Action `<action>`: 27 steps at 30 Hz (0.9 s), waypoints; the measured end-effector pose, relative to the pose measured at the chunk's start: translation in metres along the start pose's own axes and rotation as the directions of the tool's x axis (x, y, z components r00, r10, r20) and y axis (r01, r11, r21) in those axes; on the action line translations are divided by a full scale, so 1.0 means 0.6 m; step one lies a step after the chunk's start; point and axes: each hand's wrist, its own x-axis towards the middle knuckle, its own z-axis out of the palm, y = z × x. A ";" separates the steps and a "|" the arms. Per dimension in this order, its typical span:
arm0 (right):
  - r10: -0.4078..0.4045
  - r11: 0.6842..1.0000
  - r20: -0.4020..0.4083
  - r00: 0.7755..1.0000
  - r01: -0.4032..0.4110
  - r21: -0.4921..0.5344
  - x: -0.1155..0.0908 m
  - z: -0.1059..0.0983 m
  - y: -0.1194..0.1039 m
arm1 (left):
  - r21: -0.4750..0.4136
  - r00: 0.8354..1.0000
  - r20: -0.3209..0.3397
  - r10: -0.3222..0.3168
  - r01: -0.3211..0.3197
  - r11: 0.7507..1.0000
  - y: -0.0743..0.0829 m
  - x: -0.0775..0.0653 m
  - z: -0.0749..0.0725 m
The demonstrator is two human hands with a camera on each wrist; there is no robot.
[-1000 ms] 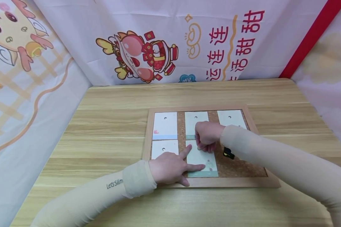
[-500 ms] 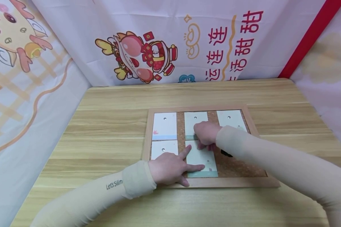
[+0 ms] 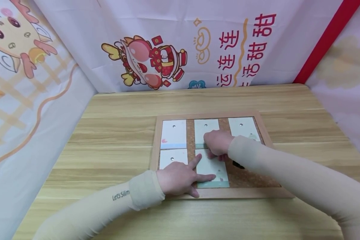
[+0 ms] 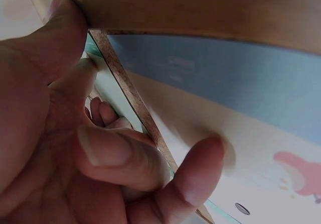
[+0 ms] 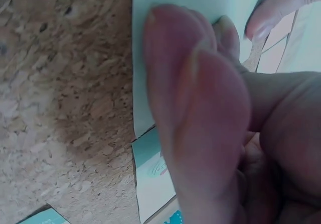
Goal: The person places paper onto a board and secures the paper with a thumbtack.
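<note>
My left hand (image 3: 178, 179) lies across the cork board, two fingers spread over a pale green card (image 3: 208, 167) in the middle of the front row. Its thumb touches the board's wooden frame (image 4: 190, 8), as the left wrist view shows, while other fingers bend loosely over the front left card (image 4: 256, 148). At the top of the green card, my right hand (image 3: 218, 142) presses down with curled fingers (image 5: 215, 118). Whether anything small sits under or between them is hidden. Silver tacks (image 3: 205, 125) show near the tops of the other cards.
The wooden-framed cork board (image 3: 243, 193) lies flat on a wood-grain table (image 3: 117, 133). Three cards line its back row, including a white one (image 3: 174, 136) at left. Bare cork (image 3: 255, 178) shows at front right. A printed cloth (image 3: 168, 20) hangs behind.
My right hand has shifted slightly left and tipped forward over the card's top edge, so less of its fingers shows. My left hand has kept its place on the card.
</note>
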 end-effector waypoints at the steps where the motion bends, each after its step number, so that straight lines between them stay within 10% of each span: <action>1: -0.003 1.000 0.000 1.000 0.003 0.006 0.001 0.000 0.002 | 0.002 1.000 -0.001 0.001 -0.001 1.000 0.000 0.000 0.000; 13: -0.249 0.959 -0.093 0.964 0.259 0.117 -0.021 -0.021 0.064 | -0.027 1.000 -0.003 0.021 -0.021 0.999 -0.006 0.005 0.006; 27: -0.295 0.937 -0.596 0.746 0.347 -0.030 -0.104 -0.064 0.180 | -0.122 0.998 -0.058 0.023 -0.030 0.992 -0.033 -0.003 0.007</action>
